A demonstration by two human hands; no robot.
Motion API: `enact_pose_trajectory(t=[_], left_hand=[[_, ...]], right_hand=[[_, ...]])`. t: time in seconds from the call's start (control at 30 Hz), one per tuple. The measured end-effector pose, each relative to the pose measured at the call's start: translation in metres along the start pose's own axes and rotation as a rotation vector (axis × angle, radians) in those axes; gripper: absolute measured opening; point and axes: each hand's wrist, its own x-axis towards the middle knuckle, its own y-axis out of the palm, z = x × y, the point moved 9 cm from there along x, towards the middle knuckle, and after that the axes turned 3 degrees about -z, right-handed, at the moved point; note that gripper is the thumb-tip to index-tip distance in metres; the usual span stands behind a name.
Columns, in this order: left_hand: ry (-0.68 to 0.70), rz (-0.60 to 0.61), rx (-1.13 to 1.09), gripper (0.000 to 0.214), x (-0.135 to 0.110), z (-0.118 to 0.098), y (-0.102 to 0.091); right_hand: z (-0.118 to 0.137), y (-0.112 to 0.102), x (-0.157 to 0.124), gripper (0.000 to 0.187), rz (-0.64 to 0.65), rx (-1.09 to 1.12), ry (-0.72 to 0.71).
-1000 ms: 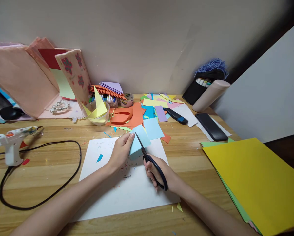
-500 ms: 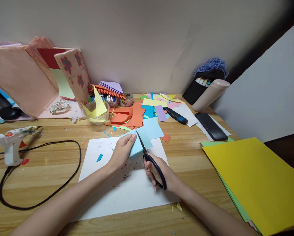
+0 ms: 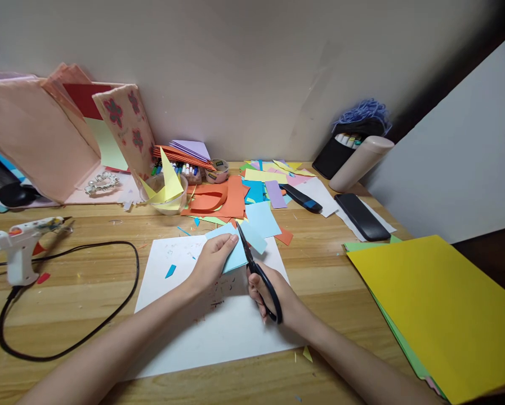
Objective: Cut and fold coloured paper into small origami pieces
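My left hand (image 3: 213, 257) pinches a folded piece of light blue paper (image 3: 236, 257) over a white sheet (image 3: 184, 343). In my right hand (image 3: 273, 287) is a pair of scissors (image 3: 251, 261) with black handles, fingers wrapped through the loops. The blades lie along the right edge of the blue paper and look nearly closed. Just right of them hangs or rests a narrow light blue strip (image 3: 254, 237); whether it is fully cut through I cannot tell. Behind it lies another light blue square (image 3: 263, 219).
At left stands a glue gun (image 3: 22, 247) with a looping black cable. Behind are a plastic bowl (image 3: 151, 203) with yellow paper, orange paper (image 3: 237, 197) and coloured scraps. To the right lie a black phone (image 3: 362, 217) and yellow sheets (image 3: 442, 315); a bottle (image 3: 360, 166) leans behind.
The scissor blades have closed along the light blue paper. The strip on their right has separated from the held piece and tilted down to the right. My left hand has barely moved.
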Motion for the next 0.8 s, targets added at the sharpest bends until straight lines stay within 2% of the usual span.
enact_pose_trajectory(t=[0.1, 0.17, 0.23, 0.33, 0.4, 0.5, 0.6, 0.7, 0.8], left_hand=[[0.037, -0.042, 0.091, 0.039, 0.005, -0.003, -0.009], [0.082, -0.133, 0.258, 0.041, 0.011, -0.009, -0.03], [0.095, -0.228, 0.572, 0.042, 0.019, -0.016, -0.056], [-0.021, -0.282, 1.074, 0.038, 0.027, -0.017, -0.09], [-0.053, -0.313, 1.3, 0.031, 0.028, -0.018, -0.101], [0.115, -0.385, 1.495, 0.034, 0.023, -0.029, -0.087], [0.266, -0.347, 1.48, 0.038, 0.019, -0.028, -0.061], [0.306, -0.252, 1.389, 0.036, 0.02, -0.019, -0.046], [0.289, -0.216, 1.293, 0.032, 0.023, -0.014, -0.048]], right_hand=[[0.003, -0.008, 0.002, 0.046, -0.06, 0.025, -0.015], [0.006, -0.017, 0.004, 0.047, -0.117, 0.033, -0.023], [0.011, -0.031, 0.006, 0.046, -0.191, 0.002, -0.03], [0.023, -0.057, 0.008, 0.041, -0.323, -0.134, -0.064], [0.037, -0.079, 0.007, 0.039, -0.438, -0.299, -0.133], [0.053, -0.11, 0.004, 0.031, -0.628, -0.664, -0.166], [0.062, -0.133, 0.0, 0.018, -0.787, -0.954, -0.124], [0.063, -0.144, -0.001, 0.018, -0.852, -1.111, -0.102], [0.057, -0.15, 0.001, 0.023, -0.85, -1.19, -0.081]])
